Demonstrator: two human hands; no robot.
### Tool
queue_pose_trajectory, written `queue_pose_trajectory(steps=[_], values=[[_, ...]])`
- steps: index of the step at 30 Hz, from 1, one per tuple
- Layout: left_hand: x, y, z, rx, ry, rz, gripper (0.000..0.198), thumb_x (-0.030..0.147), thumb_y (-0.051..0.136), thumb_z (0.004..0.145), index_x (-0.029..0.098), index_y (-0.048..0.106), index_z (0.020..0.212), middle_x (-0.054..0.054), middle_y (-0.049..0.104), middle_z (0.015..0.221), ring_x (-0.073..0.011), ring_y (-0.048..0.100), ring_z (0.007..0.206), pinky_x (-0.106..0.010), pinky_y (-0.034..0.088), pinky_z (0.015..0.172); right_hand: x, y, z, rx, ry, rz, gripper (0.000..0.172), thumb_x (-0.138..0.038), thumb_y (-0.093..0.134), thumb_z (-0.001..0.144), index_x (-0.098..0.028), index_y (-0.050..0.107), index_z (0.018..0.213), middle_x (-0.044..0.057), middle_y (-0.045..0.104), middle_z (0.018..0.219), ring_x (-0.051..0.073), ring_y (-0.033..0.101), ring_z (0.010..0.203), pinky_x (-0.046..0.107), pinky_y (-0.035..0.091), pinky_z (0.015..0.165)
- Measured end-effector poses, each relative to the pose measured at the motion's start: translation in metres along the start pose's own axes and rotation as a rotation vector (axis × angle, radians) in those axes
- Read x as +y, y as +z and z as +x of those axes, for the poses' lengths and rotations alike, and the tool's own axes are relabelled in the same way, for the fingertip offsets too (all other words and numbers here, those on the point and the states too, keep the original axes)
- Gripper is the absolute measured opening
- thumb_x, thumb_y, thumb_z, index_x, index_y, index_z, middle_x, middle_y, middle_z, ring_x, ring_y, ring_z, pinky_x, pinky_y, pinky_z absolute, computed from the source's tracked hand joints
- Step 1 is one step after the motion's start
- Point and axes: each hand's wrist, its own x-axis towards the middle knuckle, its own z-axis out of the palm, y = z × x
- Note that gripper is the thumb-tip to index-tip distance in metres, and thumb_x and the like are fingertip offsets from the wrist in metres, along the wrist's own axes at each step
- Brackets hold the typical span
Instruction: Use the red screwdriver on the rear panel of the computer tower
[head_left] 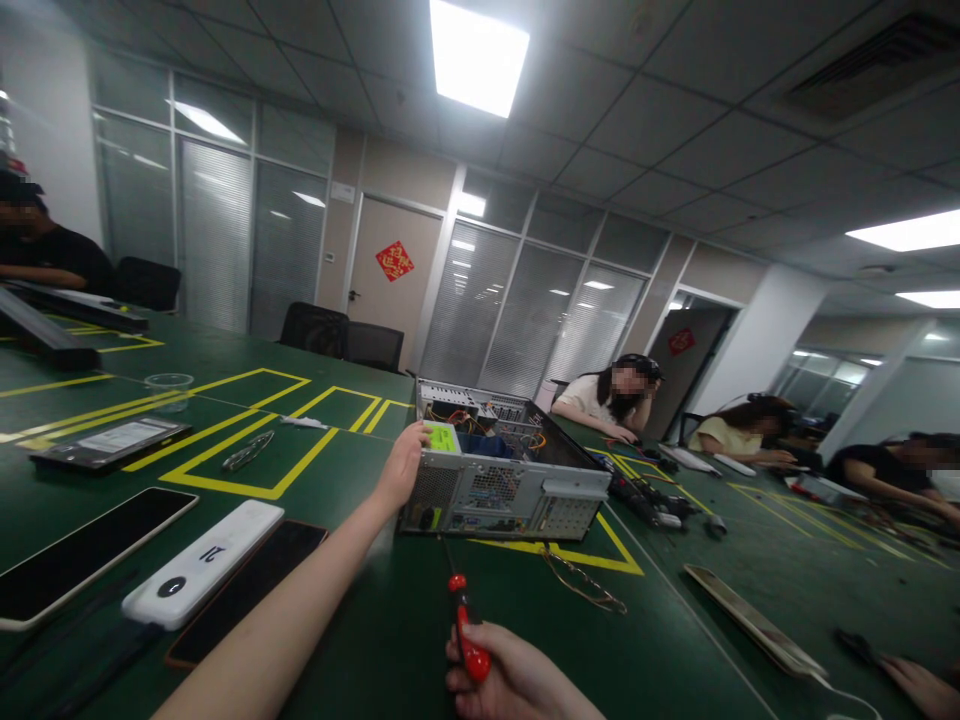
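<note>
Left hand (405, 468): fingers closed over a top corner of the open computer case (510, 490). Case is boxy grey sheet metal with a perforated back panel, lying mid-surface on yellow tape lines. Right hand (517, 685): fingers clamped on screwdriver (471, 648), glossy red handle, thin shaft. Surface (360, 640) matte dark green.

One computer case (502, 480), one red screwdriver (469, 630), one white power bank (202, 563), one plastic cup (169, 385).
</note>
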Motion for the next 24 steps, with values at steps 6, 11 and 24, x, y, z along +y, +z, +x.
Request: queue_pose_trajectory(steps=[6,11,24], values=[[0.000,0.000,0.000,0.002,0.009,0.007,0.043,0.045,0.028,0.104,0.021,0.063,0.097,-0.012,0.068,0.122,-0.0256,0.056,0.131,-0.049,0.042,0.116,-0.003,-0.003,0.000,-0.004,0.014,-0.015,0.045,-0.033,0.080,0.075,-0.018,0.058,0.110,0.001,0.072,0.080,0.007,0.054,0.048,0.020,0.028,0.049],[-0.001,0.000,0.000,0.004,0.024,0.001,0.043,0.045,0.028,0.104,0.021,0.063,0.096,-0.012,0.068,0.120,-0.0250,0.056,0.130,-0.049,0.042,0.116,-0.003,-0.003,0.001,-0.165,0.030,0.042,0.041,-0.028,0.075,0.068,-0.019,0.059,0.104,0.001,0.073,0.086,0.012,0.065,0.060,0.022,0.035,0.053],[-0.001,-0.001,0.000,-0.014,0.009,-0.009,0.045,0.047,0.028,0.104,0.021,0.064,0.099,-0.012,0.068,0.123,-0.0258,0.055,0.132,-0.050,0.040,0.117,-0.001,0.005,-0.003,-0.058,-0.062,-0.052,0.058,-0.039,0.091,0.061,-0.015,0.060,0.104,-0.004,0.066,0.071,0.008,0.061,0.058,0.022,0.038,0.056]])
